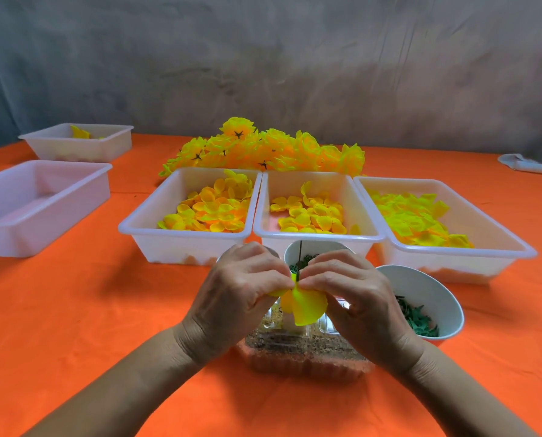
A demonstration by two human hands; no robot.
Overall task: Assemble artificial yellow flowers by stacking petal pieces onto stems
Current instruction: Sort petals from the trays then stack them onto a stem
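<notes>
Figure: petal-threading stage, seen from the head camera. Your left hand (242,290) and right hand (351,294) meet at the near centre of the orange bench (89,310), held above a clear plastic tray (294,351) that appears to hold sandy grit. Both sets of fingers are closed in a pinch on one yellow petal piece (304,305), gripping it at its upper edge from either side, so that the petal hangs down and toward you between the two palms. A thin dark stem (300,257) rises nearly upright from the pinch point, its long axis running away from you and upward in front of a white bowl (313,247); the lower part of the stem is hidden behind the petal. The coming move turns on this relation: the petal's centre lies directly at the stem, level with your fingertips, and both hands are equally near. Judged from this, the petal is being seated along the stem. Just beyond stand three white bins of loose yellow petals, left (187,212), middle (317,209) and right (436,222); finished flowers (263,149) lie heaped behind them.
</notes>
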